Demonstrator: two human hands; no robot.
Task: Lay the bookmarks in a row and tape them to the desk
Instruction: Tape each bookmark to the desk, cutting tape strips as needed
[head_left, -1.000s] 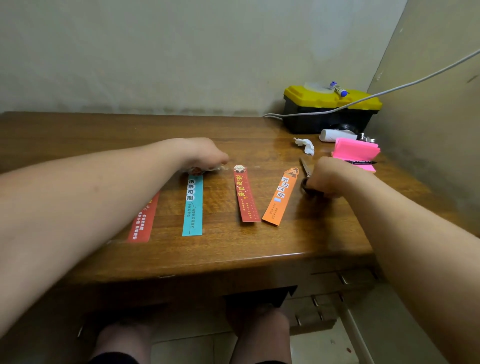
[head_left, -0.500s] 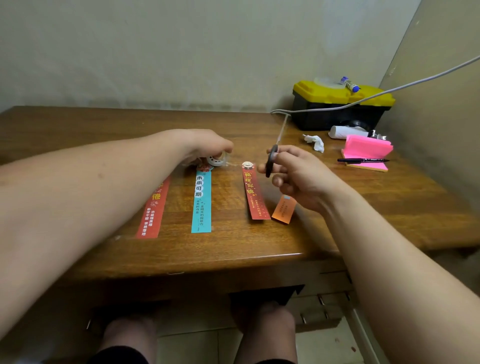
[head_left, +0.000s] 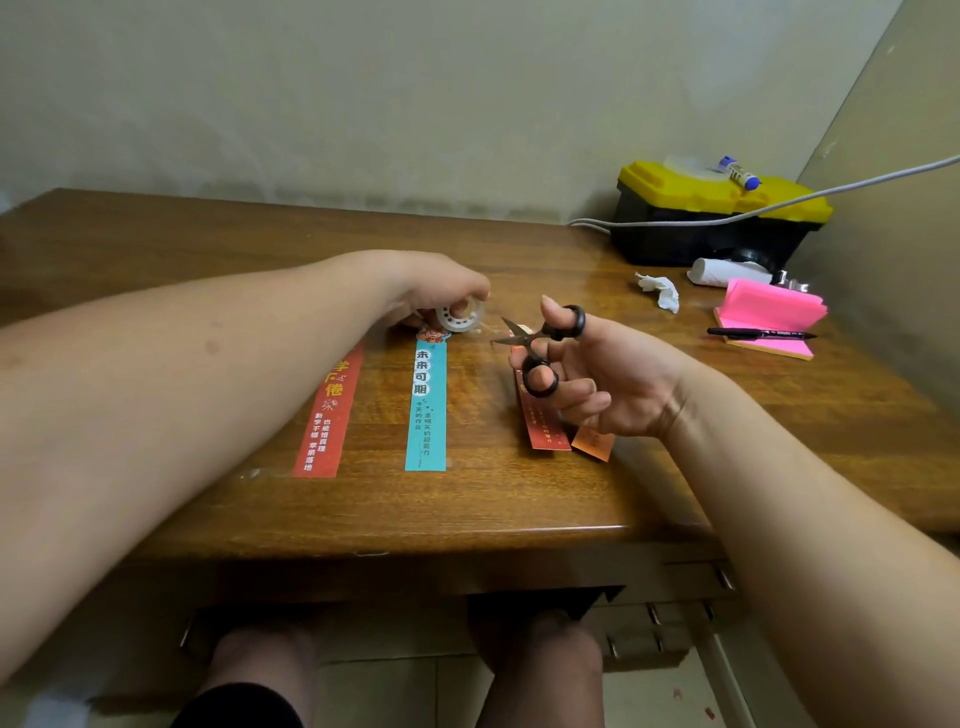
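Several bookmarks lie side by side on the wooden desk (head_left: 208, 249): a red bookmark (head_left: 324, 415), a teal bookmark (head_left: 427, 410), a dark red bookmark (head_left: 540, 426) and an orange bookmark (head_left: 593, 444), the last two partly hidden by my right hand. My left hand (head_left: 441, 291) grips a small roll of clear tape (head_left: 460, 316) at the top of the teal bookmark. My right hand (head_left: 608, 374) holds black scissors (head_left: 540, 345) with thumb and finger through the loops, blades apart and pointing left toward the tape.
A black and yellow toolbox (head_left: 711, 218) with a marker on its lid stands at the back right, with a grey cable (head_left: 675, 221) running past it. A crumpled tissue (head_left: 660, 291), a white roll (head_left: 722, 270) and pink sticky notes (head_left: 769, 322) with a black pen (head_left: 758, 333) lie on the right.
My right hand has picked the scissors up from the desk at the right and carried them left toward the tape, blades now apart. My left hand stays on the tape roll.
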